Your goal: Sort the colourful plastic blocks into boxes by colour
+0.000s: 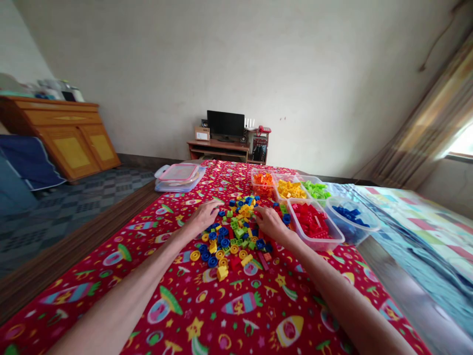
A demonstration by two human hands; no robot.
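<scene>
A loose pile of mixed building bricks (238, 231) in yellow, blue, green and red lies on the red patterned cloth. My left hand (207, 215) rests at the pile's left edge, fingers bent and a little apart, with blue bricks beside the fingertips and no piece visible in it. Over the pile's right side, my right hand (271, 222) has its fingers curled together near yellow bricks (247, 211). Whatever its fingertips hold is too small to make out. Round yellow and blue pieces lie at the pile's near side.
Right of the pile stand clear tubs of orange bricks (263, 181), yellow bricks (291, 189), lime bricks (316, 189), red bricks (311, 221) and blue bricks (350, 215). Stacked lids (179, 173) lie at the back left. A bed (424, 212) adjoins the table's right.
</scene>
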